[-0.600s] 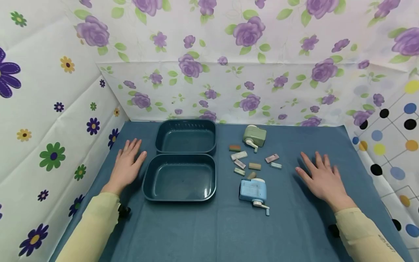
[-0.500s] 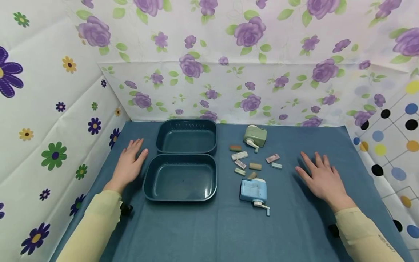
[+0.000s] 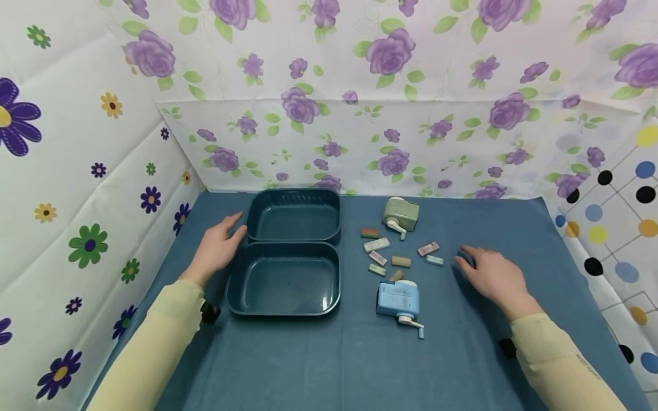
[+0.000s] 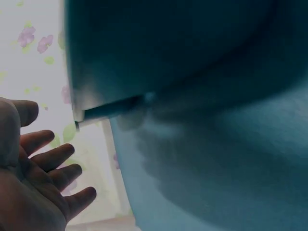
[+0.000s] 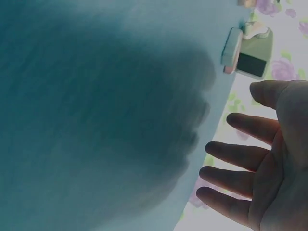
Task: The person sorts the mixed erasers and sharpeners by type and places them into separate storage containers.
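Note:
My left hand (image 3: 216, 250) reaches over the cloth with its fingertips close to the left rims of two dark teal trays, the back tray (image 3: 293, 220) and the front tray (image 3: 285, 285). Its fingers look relaxed and hold nothing in the left wrist view. To the right of the small items hovers my right hand (image 3: 497, 275), palm down and holding nothing. Nearest to it lie a pale blue eraser (image 3: 434, 260) and a pink one (image 3: 428, 249). A green crank-handled sharpener (image 3: 402, 214) stands behind them; a blue crank-handled sharpener (image 3: 398, 298) is in front.
Several small erasers and blocks lie between the sharpeners, among them a white eraser (image 3: 377, 245) and a tan block (image 3: 401, 261). A blue cloth (image 3: 380, 371) covers the table. Flowered sheets (image 3: 349, 131) hang behind and at the left; a dotted sheet hangs at the right.
My left hand has moved right, toward the trays. The right hand has shifted slightly left, its spread fingers drawing together. Trays, sharpeners and erasers stay where they were.

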{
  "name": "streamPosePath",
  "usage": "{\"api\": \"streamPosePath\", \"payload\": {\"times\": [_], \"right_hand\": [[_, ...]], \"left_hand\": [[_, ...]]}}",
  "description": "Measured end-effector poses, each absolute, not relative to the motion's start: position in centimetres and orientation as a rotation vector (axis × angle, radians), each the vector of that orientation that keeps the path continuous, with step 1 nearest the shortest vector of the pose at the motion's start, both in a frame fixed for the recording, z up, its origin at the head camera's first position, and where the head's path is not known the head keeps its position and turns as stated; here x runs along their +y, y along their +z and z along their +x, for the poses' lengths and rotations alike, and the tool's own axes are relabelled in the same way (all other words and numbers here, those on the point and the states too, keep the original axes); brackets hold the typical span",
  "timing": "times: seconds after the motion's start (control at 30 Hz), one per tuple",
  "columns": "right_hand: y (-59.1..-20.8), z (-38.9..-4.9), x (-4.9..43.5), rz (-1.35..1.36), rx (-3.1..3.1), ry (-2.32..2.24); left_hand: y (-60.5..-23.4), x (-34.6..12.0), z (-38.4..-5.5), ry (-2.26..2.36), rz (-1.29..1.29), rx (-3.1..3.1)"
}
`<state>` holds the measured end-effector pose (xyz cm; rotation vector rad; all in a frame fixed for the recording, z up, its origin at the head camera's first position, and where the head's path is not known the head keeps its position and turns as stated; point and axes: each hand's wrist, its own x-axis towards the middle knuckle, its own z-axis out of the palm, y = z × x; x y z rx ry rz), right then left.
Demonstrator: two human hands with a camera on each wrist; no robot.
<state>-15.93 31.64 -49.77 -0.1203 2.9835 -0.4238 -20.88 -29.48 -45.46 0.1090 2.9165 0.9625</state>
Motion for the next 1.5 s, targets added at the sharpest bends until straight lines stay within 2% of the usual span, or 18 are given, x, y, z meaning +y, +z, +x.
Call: {"api": "streamPosePath", "payload": {"times": [0.4,1.03,1.5], "right_hand": [[-48.0,-18.0,27.9,-0.064,2.993,-0.548],[-45.4,-21.9,23.1,0.036,3.019,-0.564],[-43.0,-25.5,18.9,0.114,2.872,-0.421]], "left_hand": [[-46.6,-28.7,-22.8,0.968,-0.012,2.800],[-48.8,-29.2,-22.4,1.015,0.122,2.729],[-48.9,-29.2,-22.7,1.036,0.132,2.713]]}}
